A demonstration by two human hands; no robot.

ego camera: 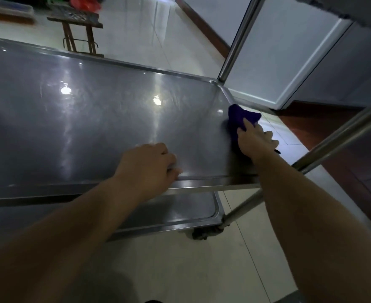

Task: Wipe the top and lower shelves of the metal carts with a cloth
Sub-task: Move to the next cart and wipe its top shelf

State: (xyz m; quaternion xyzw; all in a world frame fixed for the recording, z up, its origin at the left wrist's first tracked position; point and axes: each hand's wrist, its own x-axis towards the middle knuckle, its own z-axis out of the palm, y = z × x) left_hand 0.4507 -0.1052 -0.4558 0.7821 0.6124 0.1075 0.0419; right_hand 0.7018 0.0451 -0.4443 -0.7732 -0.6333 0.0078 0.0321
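Right hand (254, 143): fingers closed on purple cloth (241, 117), pressing it to the shelf (92, 119) by the right rim, likely to clean that edge. Left hand (149, 165): curled over the near rim, apparently steadying the cart (232, 55).

The single wide-angle head camera looks forward and steeply down from close above the metal cart's shelf (92, 119), with the floor (136, 36) beyond.
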